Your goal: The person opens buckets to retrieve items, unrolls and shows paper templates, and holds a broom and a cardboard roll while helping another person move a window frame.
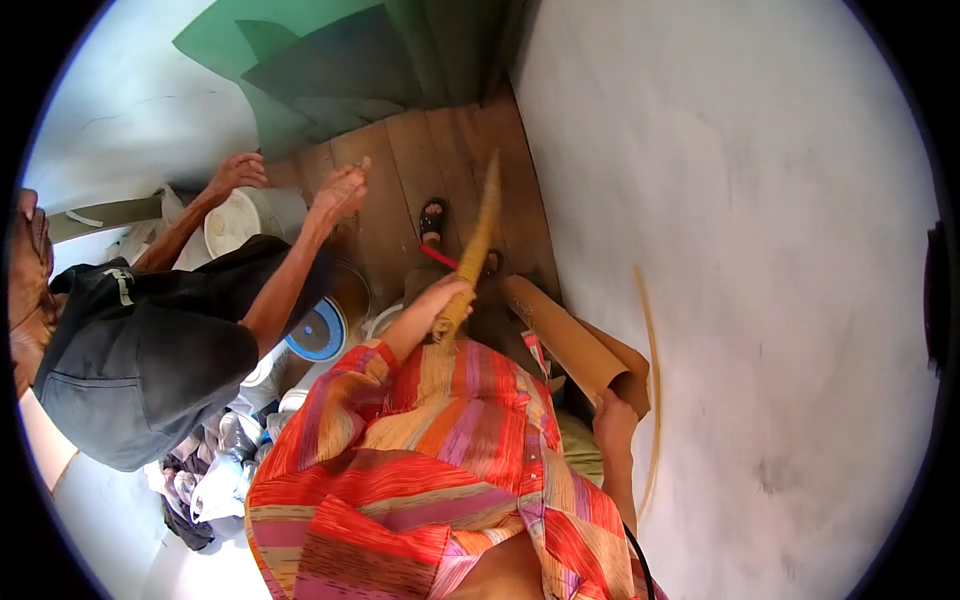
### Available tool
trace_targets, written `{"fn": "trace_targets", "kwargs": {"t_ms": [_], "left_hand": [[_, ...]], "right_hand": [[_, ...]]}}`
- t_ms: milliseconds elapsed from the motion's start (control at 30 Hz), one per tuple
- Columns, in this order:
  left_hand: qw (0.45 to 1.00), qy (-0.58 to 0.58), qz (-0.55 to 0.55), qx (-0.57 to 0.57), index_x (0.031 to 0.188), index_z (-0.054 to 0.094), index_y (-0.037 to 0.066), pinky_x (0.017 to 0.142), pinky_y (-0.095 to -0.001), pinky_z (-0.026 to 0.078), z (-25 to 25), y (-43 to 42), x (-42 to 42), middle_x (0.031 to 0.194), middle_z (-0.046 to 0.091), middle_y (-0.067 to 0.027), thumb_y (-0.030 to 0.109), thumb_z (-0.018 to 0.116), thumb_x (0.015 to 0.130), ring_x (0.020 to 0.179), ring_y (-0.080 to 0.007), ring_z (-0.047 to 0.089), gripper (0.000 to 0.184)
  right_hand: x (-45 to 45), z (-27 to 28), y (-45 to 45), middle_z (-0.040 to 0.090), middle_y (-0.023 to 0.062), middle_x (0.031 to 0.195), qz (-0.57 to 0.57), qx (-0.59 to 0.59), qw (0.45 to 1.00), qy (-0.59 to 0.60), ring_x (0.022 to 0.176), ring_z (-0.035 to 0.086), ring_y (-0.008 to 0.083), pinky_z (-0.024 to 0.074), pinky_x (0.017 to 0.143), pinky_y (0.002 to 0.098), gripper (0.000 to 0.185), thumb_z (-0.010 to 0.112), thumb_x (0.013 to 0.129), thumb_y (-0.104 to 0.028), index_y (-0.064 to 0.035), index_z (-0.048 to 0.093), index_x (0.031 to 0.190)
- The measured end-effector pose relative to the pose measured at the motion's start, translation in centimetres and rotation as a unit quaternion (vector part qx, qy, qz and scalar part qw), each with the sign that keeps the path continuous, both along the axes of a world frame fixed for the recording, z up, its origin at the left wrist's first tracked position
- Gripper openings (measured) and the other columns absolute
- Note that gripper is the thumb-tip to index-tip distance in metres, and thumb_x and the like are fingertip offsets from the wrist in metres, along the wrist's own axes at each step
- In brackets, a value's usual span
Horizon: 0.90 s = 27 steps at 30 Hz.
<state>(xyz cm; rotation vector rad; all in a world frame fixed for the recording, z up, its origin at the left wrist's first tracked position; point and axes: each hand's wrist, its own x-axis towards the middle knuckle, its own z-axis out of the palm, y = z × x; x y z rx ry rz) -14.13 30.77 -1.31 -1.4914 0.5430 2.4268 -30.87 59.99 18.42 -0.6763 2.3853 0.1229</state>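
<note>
My left hand (455, 297) is closed around the thick lower end of a long, tapered yellow-tan piece (480, 235), whose pointed end is up and away from me. Its surface looks ridged or wrapped, but its exact kind is unclear. Lower right, my right hand (614, 412) grips the near edge of a brown rolled sheet (568, 340) that looks like cardboard. The roll's near end is open, and it slants away beside the wall.
A person in dark clothes (150, 350) is at the left, one hand (342, 190) raised. Buckets, including a blue-rimmed one (320, 330), and bags (222, 490) crowd that side. A thin curved strip (655, 400) lies along the white wall (760, 300). Sandalled feet (433, 217) stand on the plank floor (400, 170).
</note>
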Motion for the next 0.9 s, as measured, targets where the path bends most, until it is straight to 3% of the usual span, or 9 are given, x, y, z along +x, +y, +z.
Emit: {"fn": "trace_targets", "kwargs": {"t_ms": [133,200,300,333,367,467,567,700,900], "left_hand": [[0.997,0.070,0.007,0.009,0.117,0.045,0.008,0.051,-0.0297,0.050,-4.0,0.6,-6.0,0.081,0.057,-0.0096,0.021,0.056,0.082,0.061,-0.0205,0.058,0.039],[0.994,0.064,0.017,0.082,0.109,0.048,0.001,0.049,-0.0284,0.049,-8.2,1.0,-7.7,0.082,0.058,-0.0116,0.023,0.050,0.086,0.060,-0.0175,0.057,0.032],[0.990,0.125,-0.008,0.058,0.097,0.050,-0.002,0.049,-0.0297,0.048,-12.5,0.7,-5.6,0.077,0.059,-0.0111,0.025,0.049,0.086,0.061,-0.0172,0.058,0.029],[0.990,0.124,-0.031,0.057,0.100,0.049,0.000,0.049,-0.0310,0.048,-13.8,0.7,-4.5,0.079,0.059,-0.0107,0.025,0.049,0.086,0.062,-0.0185,0.058,0.028],[0.991,0.123,-0.034,0.047,0.100,0.049,0.000,0.049,-0.0310,0.048,-12.1,0.7,-4.0,0.079,0.059,-0.0107,0.025,0.049,0.086,0.062,-0.0185,0.058,0.028],[0.996,-0.066,-0.065,0.019,0.100,0.053,0.001,0.052,-0.0319,0.048,-8.3,1.0,-1.4,0.075,0.058,-0.0107,0.023,0.055,0.082,0.063,-0.0198,0.059,0.029],[0.990,-0.064,-0.127,-0.006,0.101,0.053,0.001,0.051,-0.0320,0.048,-5.9,1.2,0.4,0.075,0.058,-0.0107,0.023,0.055,0.082,0.062,-0.0198,0.059,0.029],[0.979,-0.048,-0.196,-0.027,0.102,0.053,0.002,0.050,-0.0323,0.048,-4.3,0.8,2.4,0.075,0.057,-0.0108,0.023,0.055,0.081,0.061,-0.0199,0.058,0.030],[0.965,-0.045,-0.246,-0.075,0.105,0.052,0.003,0.049,-0.0326,0.048,-2.7,1.8,3.4,0.076,0.057,-0.0108,0.023,0.055,0.080,0.059,-0.0199,0.058,0.032]], "right_hand": [[-1.5,-1.2,-0.3,0.059,0.0207,0.071,-0.010,-0.027,0.999,0.020,0.070,0.057,0.0394,0.0447,0.062,0.0474,0.012,0.055,0.080,-0.013,-0.0074,0.061,0.088],[-2.4,-1.9,0.4,0.059,0.0211,0.072,-0.009,-0.028,0.999,0.022,0.070,0.057,0.0398,0.0448,0.062,0.0474,0.012,0.055,0.080,-0.014,-0.0069,0.061,0.088],[-2.6,-3.1,1.5,0.059,0.0212,0.071,-0.004,-0.042,0.998,0.043,0.070,0.058,0.0394,0.0455,0.062,0.0472,0.012,0.055,0.080,-0.013,-0.0055,0.061,0.086],[-2.3,-3.7,2.0,0.060,0.0208,0.069,-0.003,-0.048,0.997,0.054,0.069,0.059,0.0386,0.0461,0.061,0.0471,0.012,0.053,0.081,-0.013,-0.0046,0.061,0.084],[-2.1,-4.5,2.3,0.060,0.0208,0.069,-0.005,-0.059,0.997,0.053,0.069,0.059,0.0386,0.0461,0.061,0.0471,0.012,0.053,0.081,-0.013,-0.0046,0.061,0.084],[-1.4,-8.3,3.7,0.061,0.0200,0.075,-0.055,-0.076,0.994,0.054,0.072,0.059,0.0385,0.0460,0.065,0.0472,0.011,0.056,0.078,-0.012,-0.0082,0.062,0.086],[-1.8,-11.8,4.7,0.061,0.0199,0.075,-0.036,-0.037,0.997,0.063,0.072,0.059,0.0385,0.0460,0.064,0.0473,0.011,0.057,0.078,-0.013,-0.0081,0.061,0.087],[-2.9,-15.6,3.7,0.061,0.0199,0.075,-0.050,-0.100,0.988,0.107,0.071,0.059,0.0387,0.0460,0.064,0.0471,0.012,0.056,0.079,-0.016,-0.0071,0.059,0.087],[-2.7,-13.8,0.3,0.061,0.0205,0.075,-0.086,-0.073,0.990,0.086,0.072,0.059,0.0385,0.0465,0.064,0.0472,0.020,0.055,0.081,-0.024,-0.0045,0.057,0.085]]}}
